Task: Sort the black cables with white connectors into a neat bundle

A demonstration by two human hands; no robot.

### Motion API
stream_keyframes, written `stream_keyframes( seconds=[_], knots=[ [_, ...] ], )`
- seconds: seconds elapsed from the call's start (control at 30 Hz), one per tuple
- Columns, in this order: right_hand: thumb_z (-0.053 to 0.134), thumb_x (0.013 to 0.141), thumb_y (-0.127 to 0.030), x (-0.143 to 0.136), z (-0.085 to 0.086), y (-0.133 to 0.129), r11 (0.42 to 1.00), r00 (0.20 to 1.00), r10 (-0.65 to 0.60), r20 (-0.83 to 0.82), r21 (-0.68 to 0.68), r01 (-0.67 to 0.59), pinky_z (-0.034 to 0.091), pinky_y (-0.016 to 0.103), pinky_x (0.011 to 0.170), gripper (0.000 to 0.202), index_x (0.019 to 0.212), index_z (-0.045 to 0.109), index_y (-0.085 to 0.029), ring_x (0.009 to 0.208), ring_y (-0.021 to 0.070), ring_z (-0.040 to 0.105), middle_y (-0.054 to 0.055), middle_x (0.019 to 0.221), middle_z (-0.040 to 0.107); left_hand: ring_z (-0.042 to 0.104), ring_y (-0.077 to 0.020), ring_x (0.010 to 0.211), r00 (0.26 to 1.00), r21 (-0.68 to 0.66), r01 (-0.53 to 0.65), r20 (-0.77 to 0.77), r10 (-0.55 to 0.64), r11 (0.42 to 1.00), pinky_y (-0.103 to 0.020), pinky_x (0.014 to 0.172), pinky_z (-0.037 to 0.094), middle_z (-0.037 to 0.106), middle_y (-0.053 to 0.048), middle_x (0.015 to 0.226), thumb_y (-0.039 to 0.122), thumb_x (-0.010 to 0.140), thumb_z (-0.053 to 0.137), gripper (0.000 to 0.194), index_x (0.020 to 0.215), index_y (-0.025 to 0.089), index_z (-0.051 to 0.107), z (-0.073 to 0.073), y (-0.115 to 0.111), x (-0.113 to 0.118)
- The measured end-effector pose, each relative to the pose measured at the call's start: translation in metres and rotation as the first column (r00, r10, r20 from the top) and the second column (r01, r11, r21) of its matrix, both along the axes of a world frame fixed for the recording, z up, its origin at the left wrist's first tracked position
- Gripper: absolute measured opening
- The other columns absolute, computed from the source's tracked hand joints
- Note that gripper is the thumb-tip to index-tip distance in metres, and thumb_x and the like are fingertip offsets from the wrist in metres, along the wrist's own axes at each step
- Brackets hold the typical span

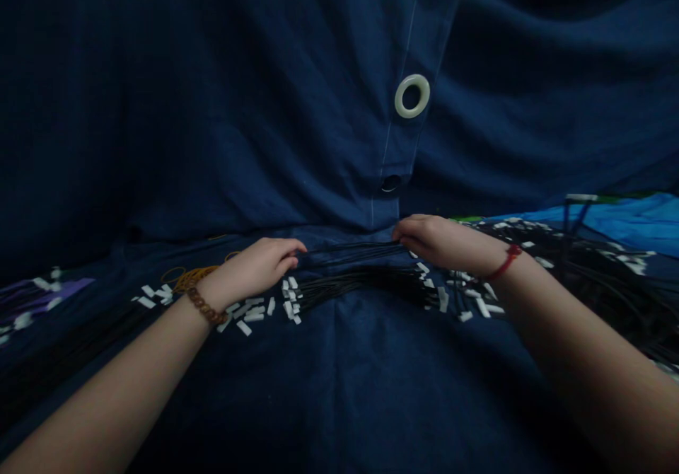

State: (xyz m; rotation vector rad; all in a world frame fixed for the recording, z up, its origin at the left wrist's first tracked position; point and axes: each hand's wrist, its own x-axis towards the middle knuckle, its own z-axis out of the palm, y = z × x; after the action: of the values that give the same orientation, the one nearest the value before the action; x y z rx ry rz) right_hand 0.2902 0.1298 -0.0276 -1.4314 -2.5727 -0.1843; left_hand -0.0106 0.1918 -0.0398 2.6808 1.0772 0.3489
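Several thin black cables (pixel 350 249) stretch sideways between my two hands. My left hand (pixel 259 265), with a beaded bracelet on the wrist, has its fingers closed around their left ends. At their right ends the fingers of my right hand (pixel 432 240) are pinched together; a red cord circles that wrist. Just in front lies a thicker bundle of black cables (pixel 361 281) on dark blue cloth (pixel 339 389), with white end pieces (pixel 290 297) at both sides. More white pieces (pixel 249 313) lie below my left wrist.
Tan rubber bands (pixel 194 279) lie beyond my left forearm. Black cables (pixel 68 347) and a purple item (pixel 68 293) are at the left. At the right is a large cable pile (pixel 594 283) beside bright blue material (pixel 636 221). A curtain (pixel 238 106) with ring eyelets (pixel 412 96) hangs behind.
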Motion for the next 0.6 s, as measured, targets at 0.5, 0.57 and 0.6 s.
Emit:
stream_keyframes(
  seconds=[0.5,0.57,0.6],
  knots=[
    [0.052,0.079,-0.028,-0.013,-0.016,0.0,0.958,0.961,-0.141,0.238,-0.212,0.193,0.035,0.024,0.055,0.014,0.084,0.06,-0.016,0.063,0.0164,0.055,0.005,0.073,0.06,0.058,-0.0193,0.083,0.96,0.104,0.133,-0.262,-0.102,0.986,-0.027,0.074,0.042,0.06,-0.005,0.089,0.041,0.088,0.041,0.029,0.083,0.018,0.059,-0.015,-0.012,0.012],
    [0.049,0.083,-0.042,-0.017,-0.019,-0.002,0.941,0.959,-0.139,0.245,-0.269,0.206,0.039,0.024,0.058,0.029,0.091,0.061,-0.016,0.067,0.0174,0.058,0.006,0.079,0.061,0.06,-0.0207,0.078,0.956,0.096,0.105,-0.285,-0.074,0.99,-0.027,0.067,0.045,0.062,-0.006,0.087,0.049,0.085,0.044,0.035,0.092,0.018,0.057,-0.019,-0.016,0.014],
    [0.049,0.082,-0.049,-0.019,-0.021,-0.002,0.934,0.959,-0.14,0.248,-0.288,0.211,0.041,0.025,0.061,0.038,0.097,0.06,-0.016,0.074,0.019,0.059,0.007,0.086,0.062,0.061,-0.0219,0.076,0.953,0.096,0.088,-0.296,-0.056,0.991,-0.028,0.064,0.045,0.063,-0.007,0.086,0.053,0.083,0.045,0.041,0.101,0.017,0.054,-0.021,-0.019,0.015]
  ],
)
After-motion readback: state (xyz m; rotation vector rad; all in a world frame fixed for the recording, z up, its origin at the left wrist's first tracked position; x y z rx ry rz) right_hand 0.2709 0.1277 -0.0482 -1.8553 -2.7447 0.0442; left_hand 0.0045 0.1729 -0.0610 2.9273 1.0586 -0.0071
